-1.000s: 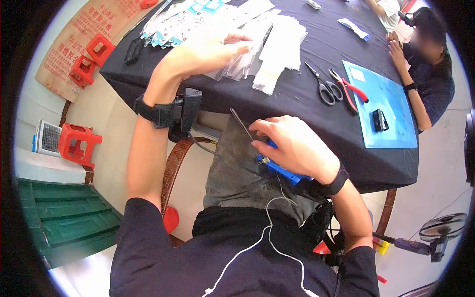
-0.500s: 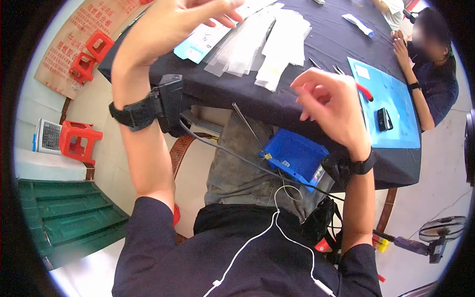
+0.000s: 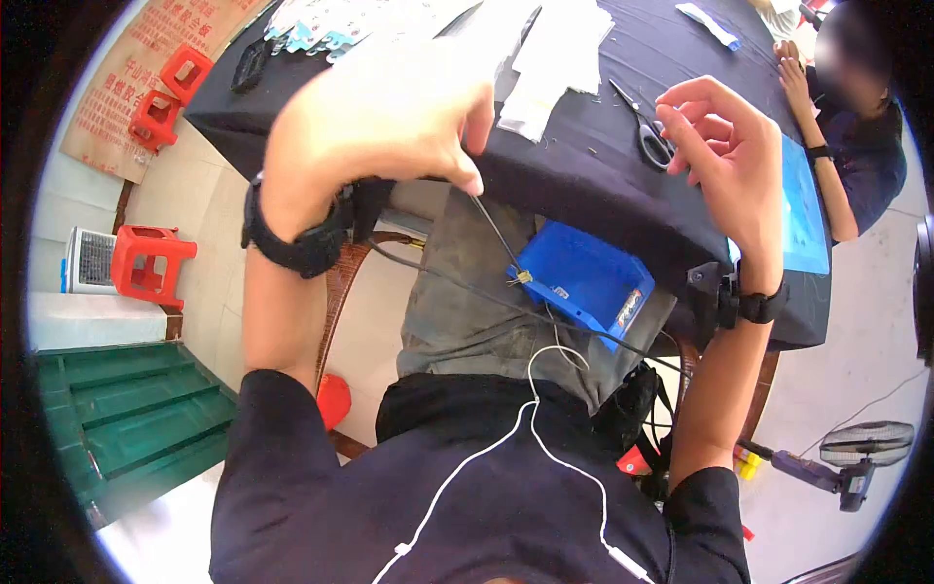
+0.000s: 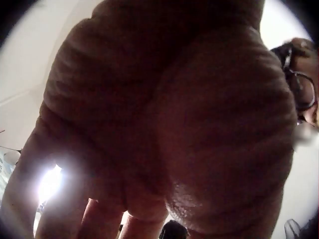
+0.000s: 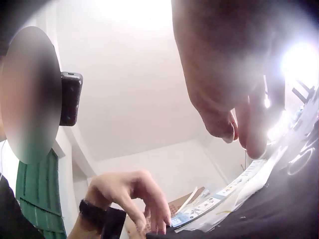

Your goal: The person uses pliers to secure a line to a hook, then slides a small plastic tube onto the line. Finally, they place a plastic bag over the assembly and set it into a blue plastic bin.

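Black cloth covers the table (image 3: 652, 49), and above its near left part the left hand (image 3: 389, 122) hangs with the thumb apart from the fingers, which bend down; nothing shows in its grasp, though the head view hides most fingertips. The right hand (image 3: 730, 156) hovers at the near right, fingers loosely curled and the gap to the thumb narrow, with no thing to be seen in it. Printed cards (image 3: 321, 24) lie at the far left beyond the left hand, clear sleeves (image 3: 511, 34) just to their right, and a white stack (image 3: 564, 58) right of those, between the two hands. Scissors (image 3: 654, 146) lie just left of the right hand, and a blue tray (image 3: 593, 277) rests on the lap with a thin rod (image 3: 498, 232) at its left corner. The work looks like handling these thin, flat pieces, so a light pinch at one edge should serve better than a broad grasp; sleeves probably cling together and may slide as a bundle. Steadying the pile with one hand while the other parts a single piece would help, as would keeping the right fingers clear of the scissors.
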The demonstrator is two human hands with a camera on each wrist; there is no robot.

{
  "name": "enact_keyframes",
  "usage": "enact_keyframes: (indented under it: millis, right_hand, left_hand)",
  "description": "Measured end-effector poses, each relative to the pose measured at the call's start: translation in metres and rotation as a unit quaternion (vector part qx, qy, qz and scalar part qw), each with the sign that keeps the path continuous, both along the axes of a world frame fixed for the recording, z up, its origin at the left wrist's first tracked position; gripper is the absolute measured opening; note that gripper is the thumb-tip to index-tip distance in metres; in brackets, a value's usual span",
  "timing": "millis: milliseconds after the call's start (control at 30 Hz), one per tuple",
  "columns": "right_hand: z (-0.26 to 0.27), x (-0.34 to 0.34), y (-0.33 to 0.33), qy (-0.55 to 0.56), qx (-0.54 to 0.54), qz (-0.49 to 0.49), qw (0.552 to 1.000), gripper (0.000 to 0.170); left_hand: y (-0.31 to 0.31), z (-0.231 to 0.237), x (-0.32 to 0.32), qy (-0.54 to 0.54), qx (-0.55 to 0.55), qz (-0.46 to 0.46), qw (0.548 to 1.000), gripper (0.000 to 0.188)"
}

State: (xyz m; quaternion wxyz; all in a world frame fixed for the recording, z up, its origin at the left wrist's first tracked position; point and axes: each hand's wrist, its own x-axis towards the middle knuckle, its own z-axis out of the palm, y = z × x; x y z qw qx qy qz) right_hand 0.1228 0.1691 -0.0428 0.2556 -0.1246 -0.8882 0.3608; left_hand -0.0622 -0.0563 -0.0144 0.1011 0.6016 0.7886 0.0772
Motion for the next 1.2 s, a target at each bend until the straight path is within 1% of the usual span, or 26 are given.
enact_keyframes:
  millis: [33,133,200,233,300,333,367,433,467,500,600,633,700,767,833,900,967,1033,1067,1100,1167,1200]
  right_hand:
    - [0.001,0.002,0.002,0.001,0.007,0.003,1.0,0.01]
    - [0.002,0.004,0.009,0.019,0.001,0.006,1.0,0.01]
    - [0.004,0.004,0.013,0.023,0.0,0.005,1.0,0.01]
    - [0.003,0.004,0.014,0.024,0.002,0.004,1.0,0.01]
    - [0.002,0.005,0.016,0.028,-0.009,0.01,1.0,0.011]
    - [0.002,0.006,0.016,0.03,-0.016,0.02,0.999,0.012]
    - [0.003,0.007,0.015,0.03,-0.017,0.017,0.999,0.012]
    - [0.005,0.008,0.013,0.028,0.002,0.03,0.999,0.012]
    - [0.006,0.008,0.014,0.029,0.001,0.029,0.999,0.012]
    - [0.006,0.009,0.014,0.03,0.005,0.034,0.999,0.012]
    - [0.007,0.013,0.017,0.024,0.015,0.041,0.999,0.012]
    - [0.008,0.015,0.018,0.017,0.022,0.043,0.999,0.012]
    - [0.009,0.016,0.016,0.012,0.01,0.042,0.999,0.012]
    - [0.009,0.017,0.013,0.007,-0.004,0.039,0.999,0.012]
    - [0.011,0.018,0.015,0.01,0.026,0.073,0.997,0.012]
    - [0.012,0.021,0.02,0.015,0.015,0.057,0.998,0.013]
    - [0.016,0.025,0.031,0.024,0.013,0.038,0.999,0.013]
    - [0.02,0.034,0.053,0.072,0.016,-0.035,0.997,0.013]
    - [0.019,0.039,0.065,0.111,0.036,-0.06,0.991,0.014]
    - [0.024,0.046,0.071,0.113,0.021,-0.095,0.989,0.017]
    - [0.028,0.058,0.084,0.124,0.028,-0.179,0.976,0.019]
    - [0.026,0.063,0.093,0.125,0.032,-0.185,0.974,0.019]
  left_hand:
    - [0.0,-0.013,0.0,0.028,0.02,-0.029,0.999,0.026]
    - [-0.004,-0.04,-0.002,0.03,0.025,-0.061,0.997,0.022]
    - [-0.007,-0.047,-0.002,0.027,0.044,-0.1,0.994,0.015]
    - [-0.009,-0.044,0.0,0.028,0.041,-0.103,0.993,0.015]
    - [-0.016,-0.039,0.008,0.008,0.03,-0.071,0.997,0.011]
    - [-0.021,-0.036,0.014,0.034,0.079,-0.102,0.991,0.01]
    - [-0.025,-0.028,0.022,0.033,0.078,-0.105,0.991,0.01]
    - [-0.03,-0.001,0.042,0.027,0.009,-0.117,0.993,0.008]
    - [-0.032,0.002,0.047,0.017,0.048,-0.161,0.986,0.009]
    - [-0.033,0.006,0.055,0.018,0.047,-0.162,0.986,0.009]
    - [-0.036,0.018,0.075,0.073,-0.012,-0.198,0.977,0.011]
    - [-0.035,0.03,0.082,0.074,-0.012,-0.2,0.977,0.011]
    - [-0.027,0.059,0.095,0.021,-0.085,-0.191,0.978,0.01]
    - [-0.027,0.059,0.097,0.016,-0.076,-0.204,0.976,0.007]
    - [-0.024,0.05,0.095,-0.025,-0.051,-0.226,0.973,0.007]
    - [-0.022,0.039,0.089,-0.03,-0.062,-0.232,0.97,0.007]
    - [-0.019,0.039,0.081,-0.027,-0.066,-0.242,0.968,0.007]
    - [-0.013,0.043,0.075,-0.03,-0.054,-0.249,0.967,0.007]
    - [-0.01,0.041,0.071,-0.049,-0.034,-0.252,0.966,0.006]
    - [-0.005,0.038,0.07,-0.045,-0.027,-0.261,0.964,0.006]
    - [0.005,0.032,0.068,-0.08,0.026,-0.251,0.964,0.006]
    - [0.009,0.033,0.067,-0.086,0.025,-0.248,0.965,0.006]
